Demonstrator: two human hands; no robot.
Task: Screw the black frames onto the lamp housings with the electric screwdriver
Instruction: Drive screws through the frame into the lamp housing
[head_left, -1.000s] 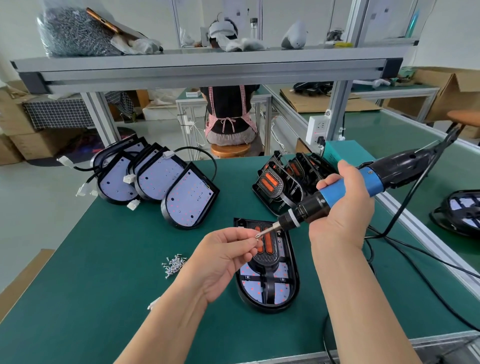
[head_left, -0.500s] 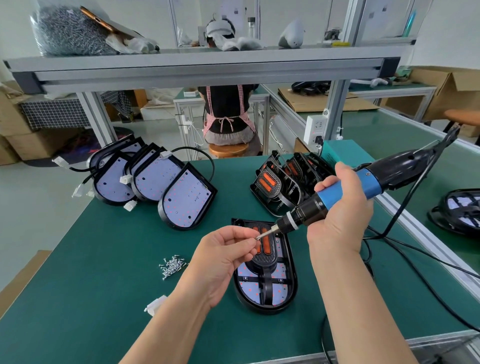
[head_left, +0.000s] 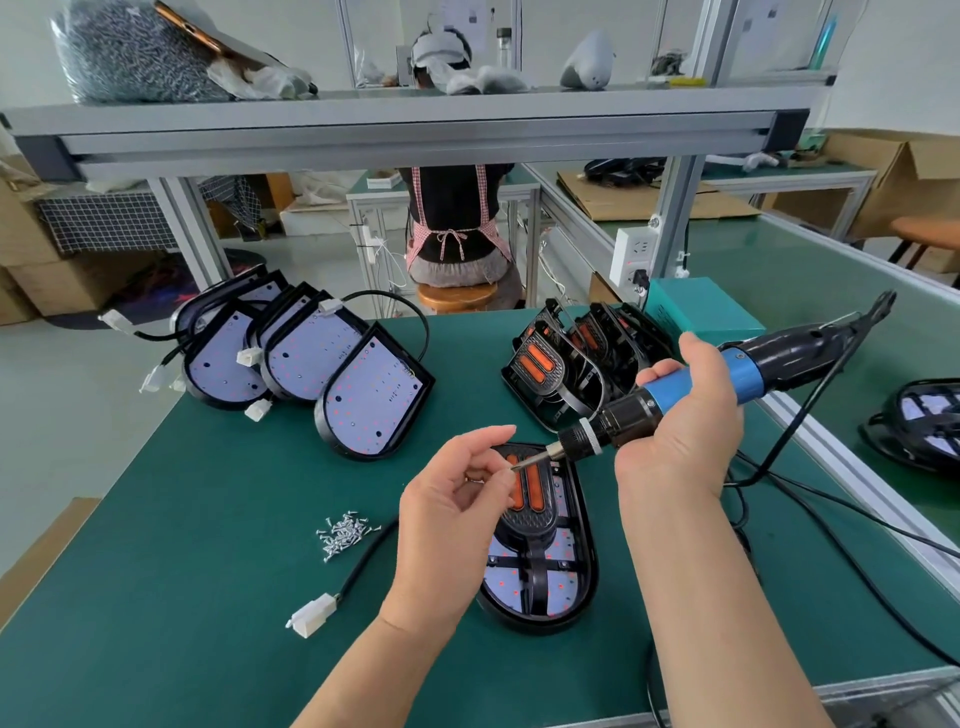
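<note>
**Screwdriver bit up at the fingertips, lamp sitting dead centre**

So the green tabletop (head_left: 182, 597) carries pretty much everything here. Back left there's a row of bare lamp housings (head_left: 306, 358) leaning on each other, LED boards facing up, wires trailing off the edge. Back right is a stack of loose black frames (head_left: 566, 369) with orange strips.

The one being worked on, a lamp housing (head_left: 574, 597), lies flat near the front middle of the tabletop, with a black frame (head_left: 530, 525) sitting on top of it.

The electric screwdriver (head_left: 631, 413) is up in the air above that lamp, tilted down to the left. The right hand (head_left: 680, 431) has its grip clenched around the blue barrel. The left hand (head_left: 452, 504) is raised just beside the bit tip with fingers curled in toward it. Is that grip pinching a screw? Honestly can't tell, way too small.

Just left of the lamp there's a little heap of screws (head_left: 345, 532), and nearer the front edge a white connector (head_left: 311, 616) on a black cable.
</note>
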